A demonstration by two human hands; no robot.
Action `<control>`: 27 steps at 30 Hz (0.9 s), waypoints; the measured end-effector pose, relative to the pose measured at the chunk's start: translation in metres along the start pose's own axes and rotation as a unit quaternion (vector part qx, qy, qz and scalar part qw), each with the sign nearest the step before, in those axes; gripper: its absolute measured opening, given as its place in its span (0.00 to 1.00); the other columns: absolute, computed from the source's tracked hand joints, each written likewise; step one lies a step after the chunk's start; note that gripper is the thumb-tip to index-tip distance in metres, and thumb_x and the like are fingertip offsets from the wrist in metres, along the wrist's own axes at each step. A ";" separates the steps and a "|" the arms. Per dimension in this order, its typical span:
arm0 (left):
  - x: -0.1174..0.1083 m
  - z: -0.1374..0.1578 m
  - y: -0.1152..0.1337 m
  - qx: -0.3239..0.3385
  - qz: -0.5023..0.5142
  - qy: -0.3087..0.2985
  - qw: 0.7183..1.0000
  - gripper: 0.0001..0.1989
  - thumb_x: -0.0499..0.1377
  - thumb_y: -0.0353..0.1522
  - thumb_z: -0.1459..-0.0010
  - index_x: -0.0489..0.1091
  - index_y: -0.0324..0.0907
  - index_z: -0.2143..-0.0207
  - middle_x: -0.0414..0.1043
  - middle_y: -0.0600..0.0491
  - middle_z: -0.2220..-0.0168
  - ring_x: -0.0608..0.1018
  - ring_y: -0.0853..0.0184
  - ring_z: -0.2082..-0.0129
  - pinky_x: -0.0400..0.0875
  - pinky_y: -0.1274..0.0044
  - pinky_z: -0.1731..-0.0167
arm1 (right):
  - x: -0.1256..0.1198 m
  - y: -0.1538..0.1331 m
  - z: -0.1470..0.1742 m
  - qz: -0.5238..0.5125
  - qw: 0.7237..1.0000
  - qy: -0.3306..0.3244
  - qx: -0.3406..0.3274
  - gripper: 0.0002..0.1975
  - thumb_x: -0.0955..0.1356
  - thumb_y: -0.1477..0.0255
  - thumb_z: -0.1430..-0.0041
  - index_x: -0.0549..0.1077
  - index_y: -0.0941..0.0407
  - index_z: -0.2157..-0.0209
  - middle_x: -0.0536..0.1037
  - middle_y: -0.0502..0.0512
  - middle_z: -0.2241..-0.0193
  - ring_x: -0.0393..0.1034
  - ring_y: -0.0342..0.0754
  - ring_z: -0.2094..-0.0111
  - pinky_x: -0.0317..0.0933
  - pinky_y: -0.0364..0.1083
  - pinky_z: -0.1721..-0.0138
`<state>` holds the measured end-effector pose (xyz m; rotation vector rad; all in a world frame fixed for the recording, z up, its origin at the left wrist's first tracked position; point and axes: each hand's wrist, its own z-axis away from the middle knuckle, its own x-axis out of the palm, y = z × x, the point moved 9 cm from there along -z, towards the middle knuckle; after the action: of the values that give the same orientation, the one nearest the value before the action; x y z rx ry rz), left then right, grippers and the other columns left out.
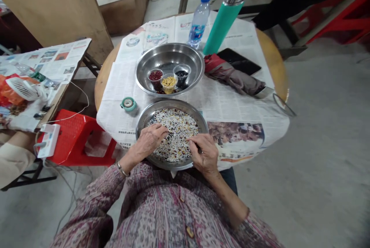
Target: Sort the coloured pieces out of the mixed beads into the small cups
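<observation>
A steel basin (174, 103) close to my body holds white grains (176, 128) mixed with dark, red and yellow beans. Across its left side lies my left hand (152, 138), fingers stretched over the grains and its tips touching them. My right hand (204, 151) is at the right rim, thumb and forefinger pinched just over the grains; anything between them is too small to name. Behind stands a larger steel basin (170, 49) with three clear cups: red beans (155, 76), yellow beans (169, 82) and black beans (182, 74). Some loose beans lie beneath the cups.
Newspaper covers the round table (118, 82). A green tape roll (128, 103) lies left; a water bottle (199, 20), teal flask (224, 24), black phone (239, 61) and folded umbrella (231, 72) are behind and right. A red stool (69, 136) stands left, with a power strip (49, 140).
</observation>
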<state>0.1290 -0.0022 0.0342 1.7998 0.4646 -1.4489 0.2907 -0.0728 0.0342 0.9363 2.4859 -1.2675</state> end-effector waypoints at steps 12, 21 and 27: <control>-0.001 -0.017 0.006 -0.003 0.047 0.038 0.998 0.10 0.52 0.28 0.30 0.73 0.41 0.55 0.73 0.51 0.61 0.76 0.66 0.56 0.74 0.71 0.52 | -0.001 -0.001 -0.002 0.001 1.000 -0.002 0.008 0.08 0.66 0.79 0.40 0.75 0.52 0.65 0.79 0.51 0.70 0.71 0.50 0.65 0.64 0.51 0.60; -0.002 -0.019 -0.006 -0.005 0.136 0.087 0.987 0.15 0.50 0.25 0.31 0.65 0.38 0.44 0.77 0.47 0.55 0.79 0.65 0.53 0.74 0.71 0.49 | -0.001 -0.001 -0.002 -0.004 1.000 -0.011 0.012 0.09 0.66 0.80 0.40 0.75 0.52 0.63 0.79 0.51 0.70 0.70 0.49 0.65 0.63 0.51 0.60; -0.010 -0.019 -0.003 -0.009 0.165 0.091 0.982 0.12 0.47 0.25 0.31 0.69 0.39 0.53 0.75 0.49 0.61 0.77 0.67 0.60 0.73 0.73 0.55 | -0.001 -0.001 -0.003 0.001 1.000 -0.008 0.009 0.09 0.66 0.80 0.40 0.74 0.52 0.64 0.79 0.51 0.70 0.70 0.49 0.66 0.63 0.50 0.60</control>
<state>0.1370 0.0159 0.0433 1.8989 0.2514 -1.0569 0.2913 -0.0719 0.0373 0.9281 2.4650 -1.2941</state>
